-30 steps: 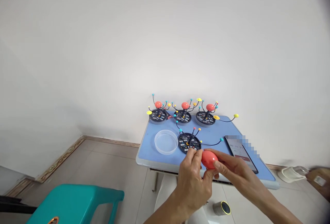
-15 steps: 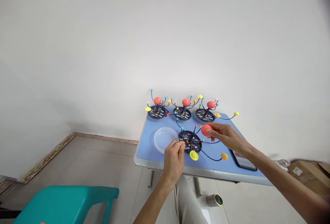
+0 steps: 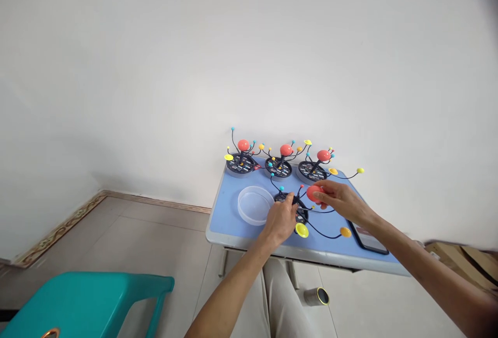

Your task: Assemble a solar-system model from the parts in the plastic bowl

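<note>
On the blue-topped table [image 3: 223, 224], a solar system model [image 3: 302, 213] has a round black base and curved black arms tipped with small coloured balls. My left hand [image 3: 280, 220] reaches over its base, fingers closed around the middle where the arms meet; the exact grip is partly hidden. Between the thumb and fingers of my right hand [image 3: 344, 202] is a red ball [image 3: 314, 193], held just above the model's right side. A yellow ringed planet [image 3: 302, 230] and an orange ball [image 3: 345, 232] stick out at the near side.
Three similar models with red balls stand along the wall, the middle one's base [image 3: 278, 169] among them. A clear round lid [image 3: 254, 206] lies left. A phone [image 3: 371, 242] rests at the right. A teal stool [image 3: 85, 301], a can [image 3: 317, 296] and a cardboard box [image 3: 455, 263] are below.
My left hand has moved from the base's left edge up and right onto the model's middle. My right hand still holds the red ball. The view has shifted slightly.
</note>
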Action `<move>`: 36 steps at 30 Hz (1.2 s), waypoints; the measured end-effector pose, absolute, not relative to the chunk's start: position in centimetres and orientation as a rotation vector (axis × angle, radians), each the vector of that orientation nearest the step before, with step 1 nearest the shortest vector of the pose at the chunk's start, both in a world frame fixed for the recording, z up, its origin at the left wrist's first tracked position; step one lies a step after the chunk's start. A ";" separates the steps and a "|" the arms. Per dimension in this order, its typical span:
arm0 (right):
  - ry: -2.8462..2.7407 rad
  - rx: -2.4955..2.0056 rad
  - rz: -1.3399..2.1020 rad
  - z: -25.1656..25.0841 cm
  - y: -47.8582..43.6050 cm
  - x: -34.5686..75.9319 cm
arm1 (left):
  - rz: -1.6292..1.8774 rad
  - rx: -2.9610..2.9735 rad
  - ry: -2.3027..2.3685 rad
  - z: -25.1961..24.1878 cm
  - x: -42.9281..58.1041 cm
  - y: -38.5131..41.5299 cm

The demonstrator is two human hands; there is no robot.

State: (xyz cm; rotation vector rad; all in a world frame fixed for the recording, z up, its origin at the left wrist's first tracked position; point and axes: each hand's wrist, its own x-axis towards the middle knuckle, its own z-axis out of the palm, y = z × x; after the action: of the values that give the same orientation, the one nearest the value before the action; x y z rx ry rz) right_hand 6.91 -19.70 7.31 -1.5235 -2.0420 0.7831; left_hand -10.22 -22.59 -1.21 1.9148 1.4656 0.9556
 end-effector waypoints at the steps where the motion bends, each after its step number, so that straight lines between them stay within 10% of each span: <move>1: -2.031 -1.531 0.775 7.2 -19.8 6.8 | 0.955 1.924 1.468 -1.1 -10.1 -22.6; 36: -1.964 -1.752 0.480 4.9 -19.0 5.7 | 1.023 1.831 1.619 -2.5 -7.4 -21.3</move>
State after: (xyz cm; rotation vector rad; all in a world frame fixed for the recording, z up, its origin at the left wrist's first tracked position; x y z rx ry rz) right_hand 5.67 -19.03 4.89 -1.7516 -1.9643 0.4797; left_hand -7.44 -21.28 -2.52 1.8315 1.6191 1.0227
